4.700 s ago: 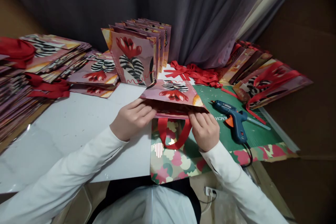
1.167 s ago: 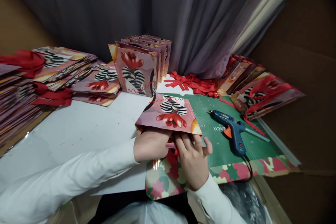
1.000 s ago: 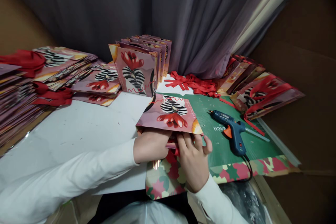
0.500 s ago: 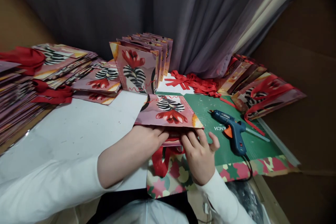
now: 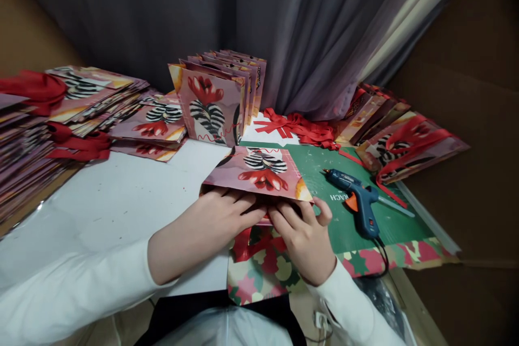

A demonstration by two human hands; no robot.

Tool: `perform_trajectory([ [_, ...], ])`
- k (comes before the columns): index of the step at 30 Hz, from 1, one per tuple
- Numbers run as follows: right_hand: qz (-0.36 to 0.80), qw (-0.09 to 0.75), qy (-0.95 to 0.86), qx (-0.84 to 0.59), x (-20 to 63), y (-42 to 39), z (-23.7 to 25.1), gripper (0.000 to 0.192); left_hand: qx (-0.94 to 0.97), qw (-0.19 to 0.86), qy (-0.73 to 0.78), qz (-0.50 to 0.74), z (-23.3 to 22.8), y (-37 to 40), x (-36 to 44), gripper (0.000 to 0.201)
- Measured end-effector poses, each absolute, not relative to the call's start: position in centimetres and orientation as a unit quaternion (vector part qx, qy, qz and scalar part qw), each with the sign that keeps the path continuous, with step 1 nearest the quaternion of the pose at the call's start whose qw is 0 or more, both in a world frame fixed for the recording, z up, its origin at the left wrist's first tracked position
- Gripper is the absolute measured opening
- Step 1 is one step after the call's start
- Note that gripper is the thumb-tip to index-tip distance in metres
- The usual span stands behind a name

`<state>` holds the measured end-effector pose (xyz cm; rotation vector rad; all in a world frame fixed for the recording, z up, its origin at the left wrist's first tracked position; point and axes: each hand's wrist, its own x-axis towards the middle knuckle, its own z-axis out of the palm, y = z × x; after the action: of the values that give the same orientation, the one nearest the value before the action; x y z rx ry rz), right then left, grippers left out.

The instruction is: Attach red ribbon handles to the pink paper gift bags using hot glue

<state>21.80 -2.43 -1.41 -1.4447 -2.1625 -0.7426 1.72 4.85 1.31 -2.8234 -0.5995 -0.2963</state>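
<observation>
Hands meet at the near edge of the table, at the open mouth of a flat paper gift bag (image 5: 259,172) printed with a red flower and striped leaves. The left hand (image 5: 214,221) lies with fingers spread, fingertips tucked under the bag's near rim. The right hand (image 5: 305,235) has its fingers curled and pushed into the same opening; whether they pinch anything cannot be told. A red ribbon handle (image 5: 249,242) shows just below the hands, on floral wrapping paper (image 5: 267,275). The bag lies partly on a green cutting mat (image 5: 365,211), where a blue glue gun (image 5: 359,201) rests toward the right edge. Upright bags (image 5: 213,100) stand at the far edge, loose red ribbons (image 5: 300,125) beside them
</observation>
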Motion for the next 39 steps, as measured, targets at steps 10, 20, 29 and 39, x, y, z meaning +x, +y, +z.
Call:
perform_trajectory([
  [10,-0.359,0.231,-0.766,-0.481,24.6,-2.1,-1.3,0.025,-0.961,0.190,-0.163,-0.116,2.8,5.7,0.5,0.021],
  [20,-0.393,0.234,-0.771,-0.443,25.6,-3.3,-1.1,0.021,-0.951,0.250,-0.026,-0.181,4.2,6.3,0.1,0.034],
  [29,-0.372,0.238,-0.787,-0.431,26.1,-4.5,-1.2,0.023,-0.934,0.257,0.022,-0.246,3.5,5.5,-0.5,0.035],
  [39,-0.329,0.195,-0.777,-0.500,26.0,-5.0,0.2,0.030,-0.933,0.209,-0.053,-0.289,2.2,4.8,-2.7,0.034],
])
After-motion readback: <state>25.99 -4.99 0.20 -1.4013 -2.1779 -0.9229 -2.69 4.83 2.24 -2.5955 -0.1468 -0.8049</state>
